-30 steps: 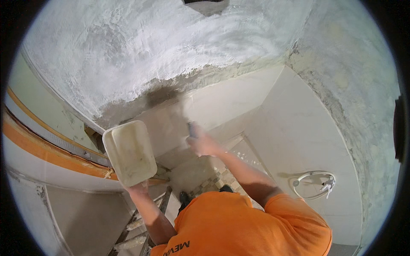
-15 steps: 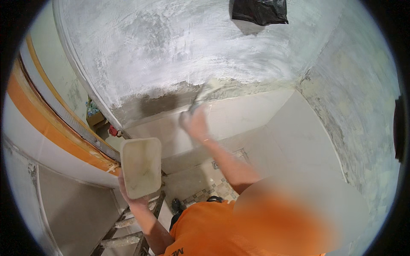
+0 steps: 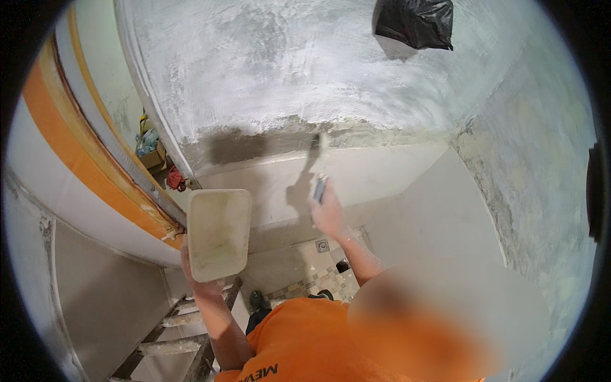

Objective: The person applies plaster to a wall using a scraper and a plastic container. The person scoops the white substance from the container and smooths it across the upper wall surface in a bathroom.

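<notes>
In the head view, now, we see 2 bare hands at work before a wall. Our left hand [image 3: 205, 289] is clamped on a pale tub [image 3: 219, 239], with the fingers along its left side and the palm at its lower end. The tub is tilted so that we look into it, and its inside is streaked.

Our right hand [image 3: 328, 215] is closed around the dark handle of a spatula [image 3: 321, 189], to the right of the tub and well apart from it. The pale blade points up the wall and its end overlaps the rough grey band [image 3: 232, 146]; we cannot tell if it touches. The tool and the hand cast a shadow just to their left.

Above the band lies white, smeared plaster [image 3: 273, 70]; below it run smooth pale panels [image 3: 375, 169]. A black plastic bag [image 3: 417, 24] is at the top of the wall. At the left we see an orange strip [image 3: 102, 159], then a cardboard box [image 3: 153, 159] and a red item [image 3: 175, 179] beyond the wall's edge. A stained ladder [image 3: 170, 347] stands at lower left, beside our orange shirt [image 3: 305, 340]. Below are patterned floor tiles [image 3: 321, 282] and a small square drain [image 3: 323, 246].
</notes>
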A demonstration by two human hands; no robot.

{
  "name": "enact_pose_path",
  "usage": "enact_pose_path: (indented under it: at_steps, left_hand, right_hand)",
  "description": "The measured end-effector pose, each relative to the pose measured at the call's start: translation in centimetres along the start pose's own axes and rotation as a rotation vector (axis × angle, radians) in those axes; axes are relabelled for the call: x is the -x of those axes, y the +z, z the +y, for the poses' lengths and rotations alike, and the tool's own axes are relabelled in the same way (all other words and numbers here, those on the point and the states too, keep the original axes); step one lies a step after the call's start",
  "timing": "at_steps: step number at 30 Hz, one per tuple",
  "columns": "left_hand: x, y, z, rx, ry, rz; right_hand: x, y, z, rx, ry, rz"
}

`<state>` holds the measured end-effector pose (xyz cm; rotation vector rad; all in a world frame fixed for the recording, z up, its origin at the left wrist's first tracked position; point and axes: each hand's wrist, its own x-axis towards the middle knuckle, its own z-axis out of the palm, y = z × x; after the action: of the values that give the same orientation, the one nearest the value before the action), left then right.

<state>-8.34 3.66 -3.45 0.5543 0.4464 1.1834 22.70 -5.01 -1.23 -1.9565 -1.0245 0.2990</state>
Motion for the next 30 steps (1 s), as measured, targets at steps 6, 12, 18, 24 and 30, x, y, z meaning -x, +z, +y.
enact_pose_path:
  at_steps: [6,12,18,24,30]
  left_hand:
    - [2.0,1.6,2.2,0.082,-0.095,0.093]
    - [4.1,0.5,2.9,-0.168,0.178,0.185]
    - [3.1,-1.0,4.3,-0.206,0.215,0.098]
    - [1.5,2.2,1.2,-0.031,0.046,-0.004]
    - [0.9,7.1,-2.7,0.047,-0.217,-0.033]
  right_hand:
    - [-6.1,6.1,-0.4,-0.079,0.039,0.298]
    - [-4.4,19.4,-1.9,0.287,-0.267,0.201]
    - [2.9,9.2,-5.5,0.172,-0.398,-0.325]
    - [5.8,-2.2,-1.7,-1.124,0.459,-0.679]
    - [8.3,-5.8,-1.4,-1.359,0.398,-0.793]
